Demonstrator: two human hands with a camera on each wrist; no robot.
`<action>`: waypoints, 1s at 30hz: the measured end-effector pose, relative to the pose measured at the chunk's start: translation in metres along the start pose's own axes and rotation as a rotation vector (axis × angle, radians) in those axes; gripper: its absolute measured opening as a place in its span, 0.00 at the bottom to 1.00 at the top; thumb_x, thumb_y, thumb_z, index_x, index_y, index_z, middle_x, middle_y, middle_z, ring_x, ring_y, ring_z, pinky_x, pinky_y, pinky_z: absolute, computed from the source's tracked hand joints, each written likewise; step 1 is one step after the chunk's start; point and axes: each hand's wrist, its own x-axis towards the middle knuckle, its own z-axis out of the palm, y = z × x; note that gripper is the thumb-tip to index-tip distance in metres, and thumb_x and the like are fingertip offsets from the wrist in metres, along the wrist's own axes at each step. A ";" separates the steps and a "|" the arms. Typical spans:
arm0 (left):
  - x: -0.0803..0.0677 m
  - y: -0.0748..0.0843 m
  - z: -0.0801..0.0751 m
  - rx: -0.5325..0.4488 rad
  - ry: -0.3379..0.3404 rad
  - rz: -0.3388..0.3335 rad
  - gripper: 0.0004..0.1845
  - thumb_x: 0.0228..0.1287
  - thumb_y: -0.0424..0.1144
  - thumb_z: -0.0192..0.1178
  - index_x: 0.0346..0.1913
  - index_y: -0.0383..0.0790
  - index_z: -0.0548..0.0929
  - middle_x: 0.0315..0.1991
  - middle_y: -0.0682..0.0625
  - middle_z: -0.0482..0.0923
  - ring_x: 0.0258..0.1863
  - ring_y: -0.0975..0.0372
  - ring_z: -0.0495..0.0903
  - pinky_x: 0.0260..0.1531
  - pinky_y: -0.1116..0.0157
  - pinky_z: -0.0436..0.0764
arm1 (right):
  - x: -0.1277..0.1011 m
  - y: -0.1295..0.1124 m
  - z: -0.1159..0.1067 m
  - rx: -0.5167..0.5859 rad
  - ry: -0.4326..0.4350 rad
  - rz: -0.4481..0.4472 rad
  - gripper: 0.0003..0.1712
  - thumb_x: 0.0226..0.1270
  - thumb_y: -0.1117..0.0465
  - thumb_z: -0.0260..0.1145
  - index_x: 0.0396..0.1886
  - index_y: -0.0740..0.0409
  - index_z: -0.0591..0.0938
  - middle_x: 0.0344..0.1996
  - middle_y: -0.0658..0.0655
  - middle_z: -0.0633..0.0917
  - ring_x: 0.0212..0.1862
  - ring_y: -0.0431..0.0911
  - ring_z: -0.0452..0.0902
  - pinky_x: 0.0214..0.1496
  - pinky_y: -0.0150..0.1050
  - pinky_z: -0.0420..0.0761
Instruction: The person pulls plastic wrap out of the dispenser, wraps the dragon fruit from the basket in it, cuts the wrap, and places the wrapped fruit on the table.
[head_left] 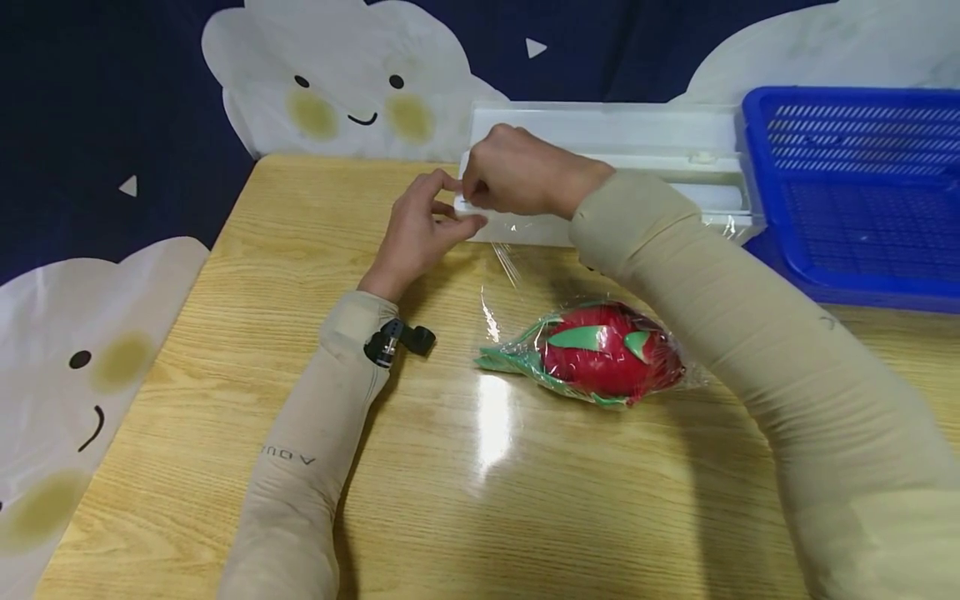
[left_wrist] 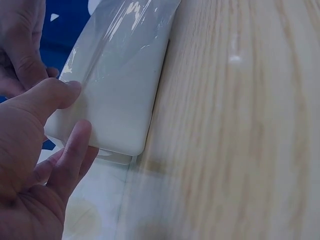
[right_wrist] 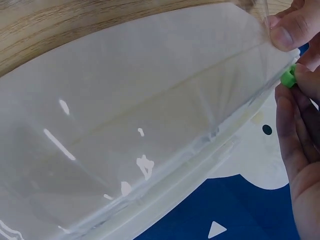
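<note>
A white cling film dispenser (head_left: 600, 129) stands at the far edge of the table, lid raised, with the film roll (head_left: 708, 197) showing inside. At its left end, my left hand (head_left: 412, 229) holds the corner, thumb on the front face and fingers round the end. My right hand (head_left: 517, 171) pinches a small green slide cutter (right_wrist: 288, 78) at that same end, right beside the left fingers. Clear film (right_wrist: 145, 135) stretches over the dispenser's front and down onto the table. Before it lies a red toy dragon fruit (head_left: 588, 354) with green leaves, covered in film.
A blue plastic basket (head_left: 795, 242) stands to the right, against the dispenser's right end. Behind the wooden table (head_left: 420, 500) hangs a dark blue cloth (head_left: 135, 75) with smiling clouds. My right forearm crosses above the dispenser and near the dragon fruit.
</note>
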 end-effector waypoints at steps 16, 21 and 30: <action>0.001 -0.002 0.000 -0.003 -0.013 -0.005 0.20 0.63 0.43 0.73 0.52 0.39 0.78 0.62 0.45 0.76 0.48 0.52 0.88 0.47 0.60 0.90 | 0.001 0.003 0.003 -0.006 -0.002 -0.007 0.16 0.69 0.70 0.59 0.41 0.60 0.93 0.42 0.59 0.93 0.44 0.50 0.88 0.53 0.46 0.87; 0.002 -0.002 0.000 -0.001 -0.016 -0.003 0.21 0.63 0.43 0.73 0.53 0.39 0.78 0.62 0.45 0.76 0.48 0.52 0.88 0.48 0.59 0.90 | 0.000 0.003 0.002 -0.007 -0.012 0.004 0.16 0.69 0.70 0.59 0.43 0.60 0.93 0.44 0.59 0.93 0.44 0.50 0.88 0.52 0.45 0.87; 0.003 -0.003 0.000 -0.004 -0.016 0.005 0.21 0.63 0.42 0.73 0.53 0.39 0.78 0.63 0.44 0.76 0.47 0.52 0.88 0.48 0.59 0.90 | -0.002 0.004 0.000 0.007 -0.030 0.032 0.16 0.70 0.70 0.59 0.45 0.60 0.92 0.45 0.60 0.93 0.44 0.49 0.87 0.53 0.45 0.87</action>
